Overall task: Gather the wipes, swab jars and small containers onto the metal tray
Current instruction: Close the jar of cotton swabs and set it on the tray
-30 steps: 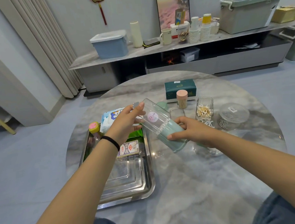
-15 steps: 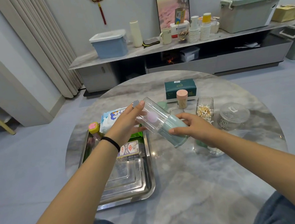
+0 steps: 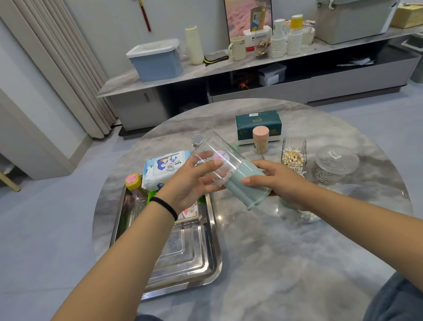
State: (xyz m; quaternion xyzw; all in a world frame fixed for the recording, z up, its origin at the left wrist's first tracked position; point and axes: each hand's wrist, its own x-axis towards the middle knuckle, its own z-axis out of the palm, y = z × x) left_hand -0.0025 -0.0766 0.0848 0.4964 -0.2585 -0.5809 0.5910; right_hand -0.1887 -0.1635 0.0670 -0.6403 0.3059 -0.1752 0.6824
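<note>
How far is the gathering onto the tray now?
Done: wipes pack and yellow-capped bottle on the metal tray. In hand: both hands, left and right, hold the teal swab jar. Left: glass swab jar, pink-lidded container, clear round container.
</note>
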